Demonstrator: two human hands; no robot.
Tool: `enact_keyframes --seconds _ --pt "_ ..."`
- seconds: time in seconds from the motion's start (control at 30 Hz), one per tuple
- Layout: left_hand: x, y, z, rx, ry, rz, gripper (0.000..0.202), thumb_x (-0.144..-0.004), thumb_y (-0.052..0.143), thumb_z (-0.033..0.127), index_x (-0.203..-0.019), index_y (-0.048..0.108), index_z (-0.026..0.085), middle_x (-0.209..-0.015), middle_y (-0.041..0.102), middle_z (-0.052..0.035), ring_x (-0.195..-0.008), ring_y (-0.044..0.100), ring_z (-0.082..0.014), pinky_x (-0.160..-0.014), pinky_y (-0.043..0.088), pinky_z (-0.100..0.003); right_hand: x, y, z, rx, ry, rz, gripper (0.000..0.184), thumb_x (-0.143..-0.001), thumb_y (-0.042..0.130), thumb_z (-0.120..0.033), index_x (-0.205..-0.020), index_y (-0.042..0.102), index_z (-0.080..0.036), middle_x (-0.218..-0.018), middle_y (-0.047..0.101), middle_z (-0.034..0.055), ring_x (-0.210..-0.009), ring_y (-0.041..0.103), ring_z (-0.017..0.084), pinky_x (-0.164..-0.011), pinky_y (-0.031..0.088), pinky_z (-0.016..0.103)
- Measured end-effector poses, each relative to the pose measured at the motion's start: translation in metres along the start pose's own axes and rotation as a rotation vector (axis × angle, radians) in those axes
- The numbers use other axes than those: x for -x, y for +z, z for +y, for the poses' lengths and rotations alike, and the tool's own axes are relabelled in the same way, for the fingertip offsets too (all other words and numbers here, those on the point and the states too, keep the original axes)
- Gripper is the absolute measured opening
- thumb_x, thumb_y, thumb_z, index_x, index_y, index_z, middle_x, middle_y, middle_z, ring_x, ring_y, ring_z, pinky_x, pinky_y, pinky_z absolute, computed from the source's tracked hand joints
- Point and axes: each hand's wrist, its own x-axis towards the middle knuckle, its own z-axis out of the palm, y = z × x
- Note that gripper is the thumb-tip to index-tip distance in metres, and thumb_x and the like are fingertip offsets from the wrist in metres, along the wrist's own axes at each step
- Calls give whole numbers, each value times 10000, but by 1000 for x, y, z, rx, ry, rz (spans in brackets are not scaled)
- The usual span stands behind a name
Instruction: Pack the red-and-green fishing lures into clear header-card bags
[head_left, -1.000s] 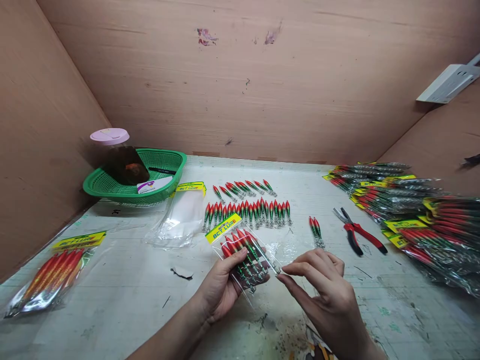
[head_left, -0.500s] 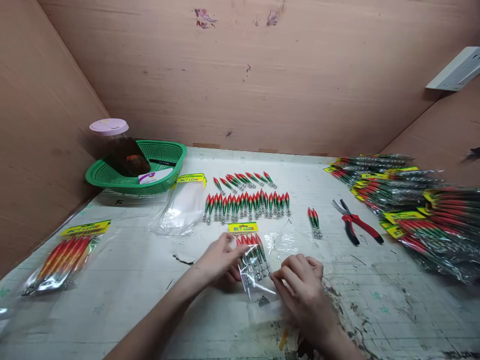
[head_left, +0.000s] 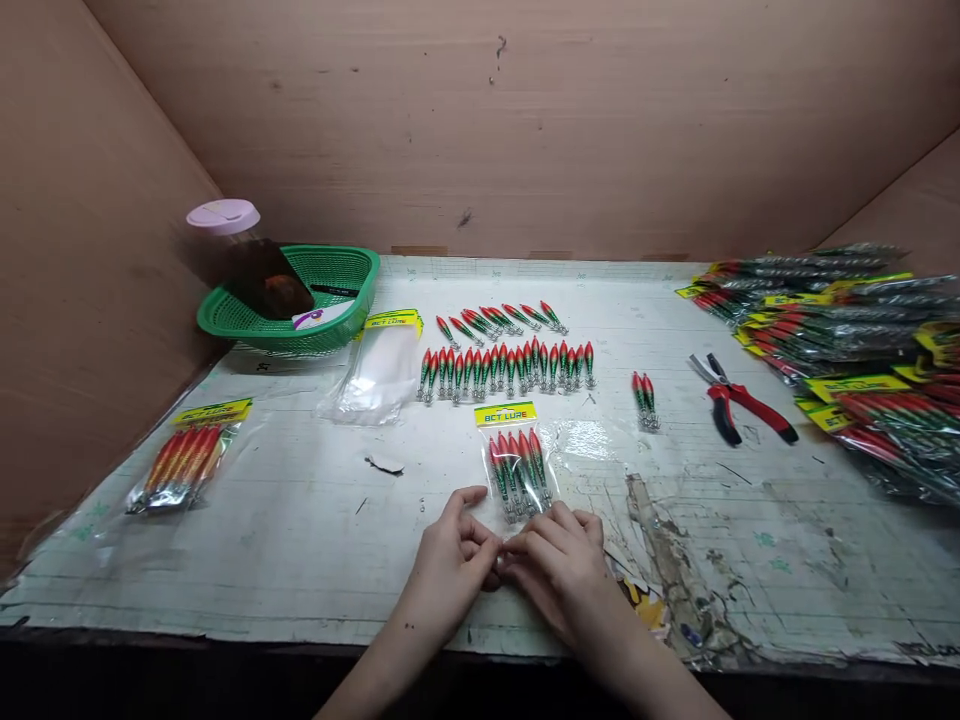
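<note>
A clear plastic bag (head_left: 487, 462) with a yellow BCT LURE header lies on the table in front of me, several red-and-green squid jigs (head_left: 519, 465) side by side inside it. My left hand (head_left: 456, 555) is at the bag's lower end, thumb and fingers pinched on its bottom edge. Close against it, my right hand (head_left: 561, 565) also pinches that edge, fingers closed and covering the bag's lower right corner. The fingertips of both hands nearly meet, and the bag's bottom is mostly hidden under them.
Loose squid jigs (head_left: 495, 370) lie in rows beyond the bag, with two more jigs (head_left: 645, 400) and red-handled pliers (head_left: 742, 400) to the right. Filled packs (head_left: 825, 330) are piled far right. Left are unfilled bags (head_left: 379, 365), a green basket (head_left: 255, 335) and a filled pack (head_left: 187, 455).
Both hands have come together at the bag's lower end; my left hand has left its side. The bag's bottom flap, raised and glinting before, now lies flatter. The head view has shifted.
</note>
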Motion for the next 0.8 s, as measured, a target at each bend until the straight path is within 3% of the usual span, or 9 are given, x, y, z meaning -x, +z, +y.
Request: enact_keyframes --seconds 0.13,0.3,0.53,0.67,0.73,0.8 --pt "-2 1 0 114 -52 15 576 -660 645 233 -1153 356 158 -609 574 57 -519 571 -130 -527 472 -247 -1 8 0 -10 50 -119 112 -796 632 -147 -795 541 -211 -779 596 -25 -810 512 160 -731 263 312" --pt "-3 1 0 91 -50 37 591 -624 665 208 -1134 370 161 -567 560 71 -475 527 -105 -494 419 -211 2 10 1 26 28 -136 142 -788 588 -103 -754 483 -193 -777 561 -17 -796 484 167 -729 243 312" --pt "-3 3 5 117 -103 25 620 -607 690 233 -1123 352 164 -540 535 83 -487 551 -126 -496 438 -227 7 18 5 19 40 -14 86 -842 500 -138 -774 494 -191 -759 555 2 -783 475 176 -728 233 327" --pt "-2 3 4 152 -82 37 597 -613 697 236 -1091 343 178 -540 535 88 -474 566 -123 -478 426 -213 2 3 4 -116 20 -79 118 -882 456 -160 -770 474 -195 -737 541 -7 -759 475 164 -726 273 331" --pt "-3 3 2 190 -79 49 588 -622 701 247 -1079 335 192 -546 547 82 -502 607 -148 -477 435 -216 3 -11 7 -227 80 -105 137 -907 445 -185 -771 460 -203 -716 522 -18 -733 484 147 -708 321 313" --pt "-4 5 -1 213 -81 58 575 -634 699 253 -1073 331 203 -557 559 74 -532 634 -166 -487 453 -225 10 -28 19 -335 186 -36 160 -926 427 -232 -770 455 -210 -705 501 -17 -684 487 135 -645 367 284"
